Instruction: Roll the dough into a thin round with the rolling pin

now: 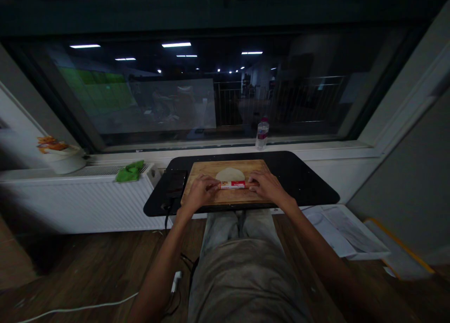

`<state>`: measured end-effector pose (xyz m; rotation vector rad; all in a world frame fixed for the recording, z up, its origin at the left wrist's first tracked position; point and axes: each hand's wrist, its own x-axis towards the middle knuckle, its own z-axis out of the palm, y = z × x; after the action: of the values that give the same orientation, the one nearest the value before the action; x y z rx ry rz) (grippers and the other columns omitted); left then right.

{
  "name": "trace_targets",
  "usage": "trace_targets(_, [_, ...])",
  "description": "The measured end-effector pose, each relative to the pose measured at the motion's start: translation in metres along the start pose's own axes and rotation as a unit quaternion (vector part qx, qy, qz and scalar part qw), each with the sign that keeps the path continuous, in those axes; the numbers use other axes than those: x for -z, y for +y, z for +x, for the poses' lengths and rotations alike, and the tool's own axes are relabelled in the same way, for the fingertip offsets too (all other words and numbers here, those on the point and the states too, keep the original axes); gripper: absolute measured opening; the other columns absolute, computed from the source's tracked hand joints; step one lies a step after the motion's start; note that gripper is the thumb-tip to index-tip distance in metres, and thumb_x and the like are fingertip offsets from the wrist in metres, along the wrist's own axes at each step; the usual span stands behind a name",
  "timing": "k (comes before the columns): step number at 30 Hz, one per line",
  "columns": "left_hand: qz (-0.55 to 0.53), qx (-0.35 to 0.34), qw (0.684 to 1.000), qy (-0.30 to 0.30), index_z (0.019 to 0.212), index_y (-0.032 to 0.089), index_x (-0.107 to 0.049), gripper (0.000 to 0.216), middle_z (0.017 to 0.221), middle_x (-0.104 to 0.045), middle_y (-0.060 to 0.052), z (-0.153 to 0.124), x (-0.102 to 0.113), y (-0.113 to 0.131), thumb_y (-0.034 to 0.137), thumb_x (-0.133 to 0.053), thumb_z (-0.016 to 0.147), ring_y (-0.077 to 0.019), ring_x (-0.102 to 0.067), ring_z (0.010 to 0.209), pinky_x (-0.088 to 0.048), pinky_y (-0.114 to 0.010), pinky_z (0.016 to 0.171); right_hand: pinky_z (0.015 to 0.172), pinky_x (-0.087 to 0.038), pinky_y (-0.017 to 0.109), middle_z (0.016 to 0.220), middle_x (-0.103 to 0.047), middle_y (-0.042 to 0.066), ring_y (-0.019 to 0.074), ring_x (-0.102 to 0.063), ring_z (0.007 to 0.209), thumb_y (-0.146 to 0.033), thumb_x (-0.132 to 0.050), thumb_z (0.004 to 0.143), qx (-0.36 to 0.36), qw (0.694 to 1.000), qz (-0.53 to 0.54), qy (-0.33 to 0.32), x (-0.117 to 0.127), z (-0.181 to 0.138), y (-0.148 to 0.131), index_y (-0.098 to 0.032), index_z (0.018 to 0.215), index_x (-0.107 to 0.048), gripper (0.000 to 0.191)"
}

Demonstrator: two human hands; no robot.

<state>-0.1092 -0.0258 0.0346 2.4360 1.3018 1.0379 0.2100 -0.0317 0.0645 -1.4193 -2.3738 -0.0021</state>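
Note:
A rolling pin [232, 185] with a red and white printed label lies crosswise over the near edge of a flat round of pale dough [230, 174]. Both rest on a wooden cutting board [225, 200]. My left hand [202, 190] is closed on the pin's left end. At the right end, the fingers of my right hand [266, 184] are curled over the handle. Part of the dough is hidden behind the pin.
The board sits on a black table [298, 182] beside a dark flat device [176, 182] with a cable. A water bottle [262, 133] stands on the windowsill. Left are a radiator [98, 206], a green cloth [130, 171] and a white pot [65, 159]. A white tray [369, 255] holds papers at right.

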Motion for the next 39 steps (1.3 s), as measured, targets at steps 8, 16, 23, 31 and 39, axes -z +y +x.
trace_targets(8, [-0.01, 0.004, 1.0, -0.005, 0.109, 0.022, -0.09, 0.013, 0.109, -0.087, -0.01, 0.003, 0.001, 0.001, 0.021, -0.081, 0.1, -0.0271, -0.078, 0.105, -0.06, -0.041, 0.102, 0.105, -0.054, 0.038, 0.117, -0.083, 0.009, 0.0271, -0.076, 0.116, -0.016, -0.07, 0.106, 0.044, 0.998, 0.05, 0.012, -0.002, -0.005, 0.008, -0.023, 0.109, -0.082, 0.015])
trace_targets(16, [-0.018, 0.007, 1.0, 0.0, 0.112, 0.024, -0.089, 0.014, 0.116, -0.088, -0.009, -0.002, -0.002, 0.001, 0.024, -0.078, 0.103, -0.0283, -0.077, 0.108, -0.058, -0.043, 0.107, 0.108, -0.054, 0.037, 0.131, -0.082, 0.011, 0.0266, -0.074, 0.123, -0.02, -0.069, 0.109, 0.038, 0.997, 0.067, -0.01, -0.005, 0.004, 0.015, -0.023, 0.131, -0.083, 0.027])
trace_targets(23, [-0.034, 0.005, 0.999, 0.003, 0.105, 0.024, -0.09, 0.011, 0.109, -0.089, -0.008, -0.002, -0.002, -0.001, 0.019, -0.082, 0.098, -0.0278, -0.077, 0.105, -0.059, -0.043, 0.103, 0.102, -0.054, 0.035, 0.119, -0.08, 0.009, 0.0246, -0.073, 0.11, -0.021, -0.072, 0.107, 0.062, 0.997, 0.028, -0.041, 0.002, 0.004, 0.014, -0.026, 0.125, -0.089, 0.025])
trace_targets(31, [-0.036, 0.005, 0.999, 0.0, 0.101, 0.025, -0.09, 0.015, 0.111, -0.089, -0.007, -0.007, 0.002, 0.003, 0.015, -0.084, 0.093, -0.0275, -0.079, 0.106, -0.06, -0.044, 0.105, 0.097, -0.054, 0.035, 0.118, -0.081, 0.007, 0.026, -0.075, 0.111, -0.025, -0.08, 0.103, 0.049, 0.998, 0.033, -0.024, 0.005, -0.002, 0.008, -0.029, 0.121, -0.09, 0.021])
trace_targets(39, [-0.049, 0.017, 0.999, -0.002, 0.108, 0.026, -0.092, 0.013, 0.115, -0.089, -0.008, -0.002, -0.001, -0.005, 0.029, -0.082, 0.1, -0.0291, -0.082, 0.107, -0.063, -0.045, 0.107, 0.103, -0.055, 0.035, 0.123, -0.08, 0.009, 0.0249, -0.074, 0.116, -0.021, -0.071, 0.108, 0.052, 0.998, 0.04, -0.012, -0.01, 0.002, 0.018, -0.027, 0.128, -0.088, 0.026])
